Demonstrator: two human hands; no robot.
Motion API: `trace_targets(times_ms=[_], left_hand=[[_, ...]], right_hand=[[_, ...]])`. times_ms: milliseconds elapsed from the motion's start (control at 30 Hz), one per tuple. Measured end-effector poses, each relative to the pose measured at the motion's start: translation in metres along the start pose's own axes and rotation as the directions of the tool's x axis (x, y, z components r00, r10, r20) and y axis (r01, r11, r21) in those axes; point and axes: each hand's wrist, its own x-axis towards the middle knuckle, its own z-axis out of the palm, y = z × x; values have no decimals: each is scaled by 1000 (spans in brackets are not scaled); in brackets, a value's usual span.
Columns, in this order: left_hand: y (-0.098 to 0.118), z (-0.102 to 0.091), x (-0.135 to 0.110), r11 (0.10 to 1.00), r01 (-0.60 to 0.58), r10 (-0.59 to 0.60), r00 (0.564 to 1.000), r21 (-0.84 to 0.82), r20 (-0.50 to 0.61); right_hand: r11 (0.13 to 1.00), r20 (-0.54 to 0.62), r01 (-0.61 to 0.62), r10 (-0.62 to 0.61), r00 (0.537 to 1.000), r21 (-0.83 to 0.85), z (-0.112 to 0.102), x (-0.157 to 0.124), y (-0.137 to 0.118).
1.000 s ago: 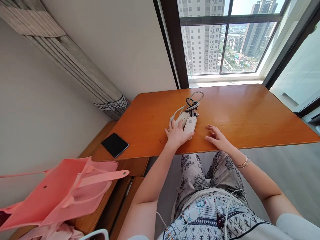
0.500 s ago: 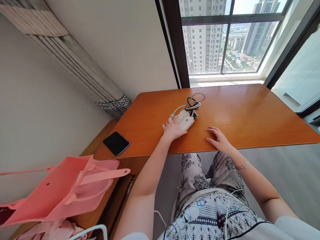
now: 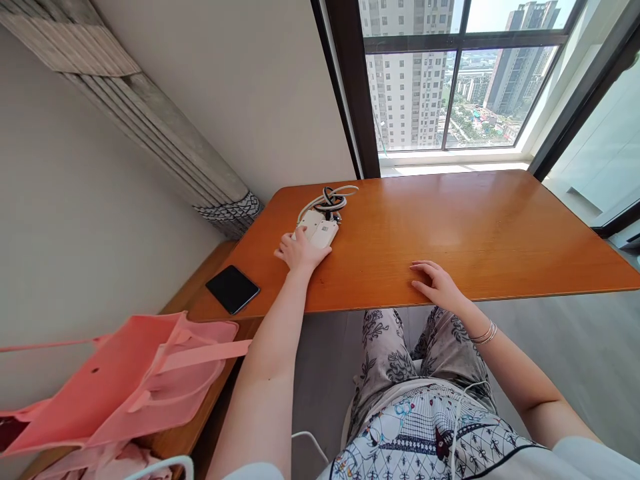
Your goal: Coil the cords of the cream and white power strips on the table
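My left hand point(image 3: 299, 252) rests on the near end of two white devices point(image 3: 319, 231) lying side by side on the orange-brown wooden table point(image 3: 450, 220). Its fingers lie over them, pushing rather than clearly gripping. A bundle of coiled white and black cables point(image 3: 331, 197) is attached at their far end. My right hand point(image 3: 436, 283) lies flat near the table's front edge, fingers spread, holding nothing.
A black phone point(image 3: 233, 288) lies on a lower wooden side surface to the left. A pink bag point(image 3: 125, 383) sits nearer on that surface. A wall and folded blind run along the left, a large window stands behind the table.
My left hand has slid the white devices and their cables to the left and farther back, toward the table's far left corner. My right hand has stayed put.
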Motion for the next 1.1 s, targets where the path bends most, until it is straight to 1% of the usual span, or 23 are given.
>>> trace_targets(times_ms=[133, 167, 233, 333, 400, 500, 567, 633, 667, 700, 733, 767, 800, 833, 900, 967, 1033, 1100], left_hand=[[-25, 1, 30, 983, 183, -182, 981, 14, -65], [-31, 1, 37, 977, 214, -212, 975, 22, -62], [-41, 0, 49, 969, 246, -245, 969, 37, -17], [-54, -3, 63, 970, 239, -242, 964, 46, 105], [-61, -5, 69, 975, 217, -221, 962, 45, 159], [-67, -7, 71, 988, 145, -151, 974, 50, 168], [-64, -7, 68, 995, 82, -88, 989, 54, 121], [-50, -5, 62, 997, 66, -68, 996, 42, 50], [-39, -3, 57, 997, 73, -73, 997, 24, 14], [-25, -1, 51, 998, 67, -67, 998, -4, 2], [-9, 1, 43, 999, -3, 3, 1000, -40, -1], [9, 4, 33, 992, -98, 99, 995, -73, 4], [29, 7, 22, 975, -197, 200, 979, -104, 24], [48, 11, 9, 952, -275, 284, 957, -132, 53], [84, 19, -20, 891, -407, 433, 895, -201, 107], [112, 28, -48, 823, -500, 545, 829, -271, 124], [129, 38, -71, 744, -577, 637, 765, -336, 96], [136, 48, -84, 665, -629, 714, 693, -403, 97]], right_hand=[[999, 19, 14, -13, 1000, -41, 2, 2, -3], [999, 22, 15, -14, 1000, -52, 2, 2, -3], [997, 30, 16, -14, 999, -73, 3, 1, -4], [996, 44, 16, -12, 999, -90, 2, 0, -5], [995, 49, 10, -5, 999, -94, 2, 0, -7], [994, 53, 4, 2, 999, -107, 2, 0, -9], [993, 59, 12, -5, 998, -113, 2, 0, -10], [993, 61, 22, -15, 998, -115, 2, 0, -11], [993, 59, 25, -18, 998, -117, 3, 0, -11], [993, 56, 28, -21, 998, -119, 3, 0, -11], [992, 55, 30, -24, 998, -121, 3, 0, -11], [992, 55, 33, -26, 998, -122, 3, 0, -11], [992, 53, 37, -31, 998, -122, 3, 0, -10], [992, 48, 43, -37, 998, -121, 4, -1, -10], [991, 11, 52, -51, 999, -124, 5, -1, -7], [989, -51, 51, -59, 997, -137, 6, -2, -4], [987, -98, 46, -62, 993, -156, 8, -4, -2], [982, -113, 47, -69, 991, -182, 9, -5, -2]])
